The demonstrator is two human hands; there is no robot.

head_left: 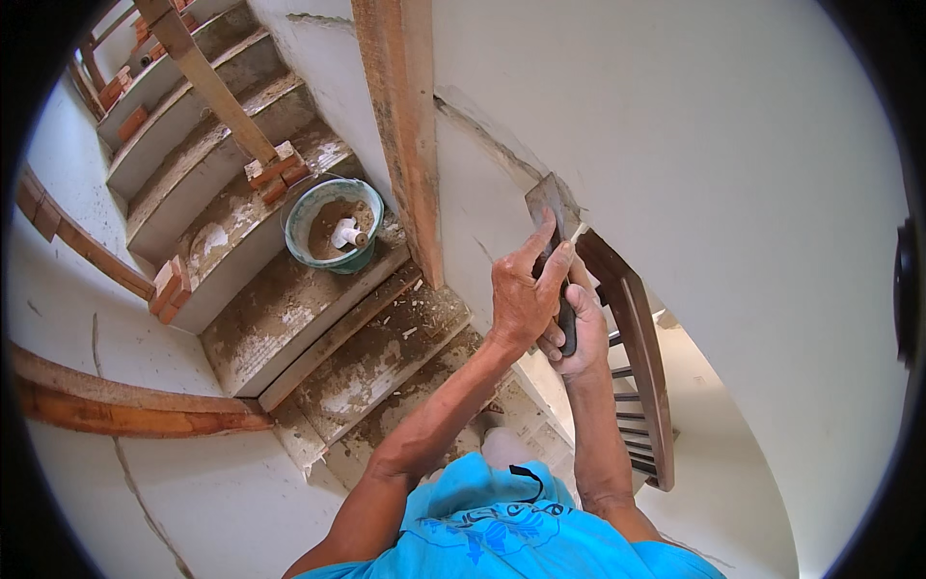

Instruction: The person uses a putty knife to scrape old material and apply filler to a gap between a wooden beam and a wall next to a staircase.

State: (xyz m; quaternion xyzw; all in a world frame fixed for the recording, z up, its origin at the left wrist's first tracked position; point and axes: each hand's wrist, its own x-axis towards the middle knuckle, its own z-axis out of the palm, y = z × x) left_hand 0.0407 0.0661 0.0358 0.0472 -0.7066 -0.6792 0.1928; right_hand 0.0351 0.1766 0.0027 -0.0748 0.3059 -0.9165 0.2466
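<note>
My right hand (585, 333) is closed around the dark handle of a trowel (547, 198), its fingertips wrapping under to the far side. The trowel's flat grey blade lies against the white wall, at the end of a rough crack (497, 147). My left hand (521, 299) is on the trowel too, with the index finger stretched along the blade and the thumb beside it. Its other fingers are mostly hidden. Just beyond the blade, a pale chipped edge (579, 232) of wall meets the top of a dark wooden handrail (637, 347).
On the curved, mortar-spattered stairs (289, 318) to the left stands a green bucket (311, 256) with brown mortar and a white scoop-like tool (345, 234). A wooden post (410, 145) rises beside the wall. Stacked bricks (275, 172) support a slanting timber (212, 87).
</note>
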